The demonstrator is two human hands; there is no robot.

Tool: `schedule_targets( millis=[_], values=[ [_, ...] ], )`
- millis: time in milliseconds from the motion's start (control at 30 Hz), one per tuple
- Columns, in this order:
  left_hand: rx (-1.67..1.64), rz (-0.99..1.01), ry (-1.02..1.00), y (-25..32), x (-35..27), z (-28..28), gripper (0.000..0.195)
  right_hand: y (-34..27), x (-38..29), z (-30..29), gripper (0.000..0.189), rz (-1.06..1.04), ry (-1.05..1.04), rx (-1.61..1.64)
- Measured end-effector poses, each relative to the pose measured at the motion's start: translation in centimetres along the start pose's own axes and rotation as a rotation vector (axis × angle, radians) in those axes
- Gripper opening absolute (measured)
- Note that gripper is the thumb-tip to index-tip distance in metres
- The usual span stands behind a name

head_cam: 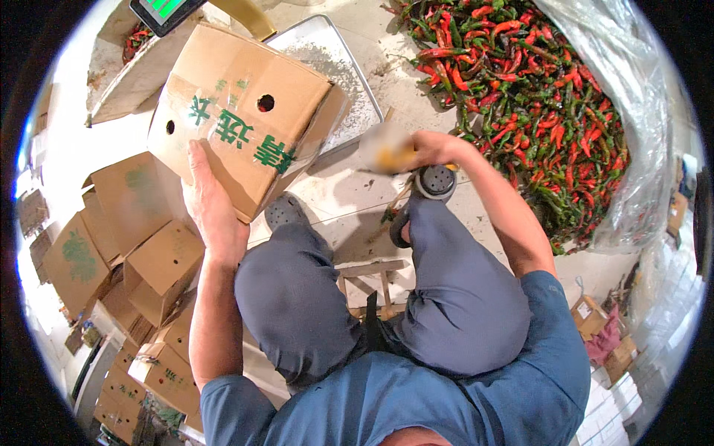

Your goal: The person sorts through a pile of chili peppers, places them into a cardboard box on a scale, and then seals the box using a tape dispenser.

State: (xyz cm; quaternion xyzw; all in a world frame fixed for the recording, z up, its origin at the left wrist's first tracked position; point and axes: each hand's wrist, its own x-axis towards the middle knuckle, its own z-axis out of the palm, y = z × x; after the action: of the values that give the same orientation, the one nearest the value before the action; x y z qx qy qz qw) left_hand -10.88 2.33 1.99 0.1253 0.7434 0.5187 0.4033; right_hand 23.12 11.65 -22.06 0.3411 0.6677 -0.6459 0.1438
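Note:
Tilted on its side, a cardboard box [223, 72] with green printing and round holes rests in front of my left hand [209, 195]. That hand presses flat along the near face, thumb on the cardboard, gripping the box's lower left edge. My right hand [432, 149] is closed around a yellowish and whitish object [390, 149], blurred in view, which may be a tape roll or dispenser. It is held above the floor, right of the box and over my shoe. Behind the box lies a metal scale tray [362, 95] with debris on it.
A large heap of red and green chili peppers [519, 83] lies at the right, edged by clear plastic sheeting [641, 111]. A scale display [164, 11] stands at the top left. Empty cardboard boxes [134, 195] are stacked at the left. A wooden stool [374, 267] is between my legs.

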Motion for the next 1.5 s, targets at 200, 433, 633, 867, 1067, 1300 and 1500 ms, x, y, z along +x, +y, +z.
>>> schedule_targets(
  millis=[200,433,633,867,1067,1300,1500],
  values=[
    [-0.153,0.073,-0.015,-1.5,0.8,-0.7,0.056,-0.3,0.3,-2.9,0.045,0.216,0.808,0.333],
    [-0.032,0.125,-0.049,0.3,-0.2,-0.9,0.054,2.8,7.1,-1.1,0.048,0.212,1.095,0.258],
    [-0.041,0.263,0.015,-1.3,1.1,-1.4,0.045,3.6,2.9,-3.3,0.048,0.291,1.116,-0.303],
    [0.012,0.313,0.132,-3.5,0.8,-4.0,0.085,-21.3,0.3,-5.0,0.030,0.113,0.534,0.180],
    [-0.230,0.267,0.018,-6.3,0.0,-11.0,0.079,-23.9,6.5,-5.9,0.042,0.068,0.316,-0.138],
    [-0.550,-0.147,0.122,-13.8,0.1,-21.4,0.054,-26.9,12.7,2.6,0.069,0.077,0.194,0.575],
    [-0.785,-0.148,0.032,-18.7,-0.3,-24.5,0.054,-29.1,11.0,6.9,0.062,0.016,0.241,0.439]
  ],
)
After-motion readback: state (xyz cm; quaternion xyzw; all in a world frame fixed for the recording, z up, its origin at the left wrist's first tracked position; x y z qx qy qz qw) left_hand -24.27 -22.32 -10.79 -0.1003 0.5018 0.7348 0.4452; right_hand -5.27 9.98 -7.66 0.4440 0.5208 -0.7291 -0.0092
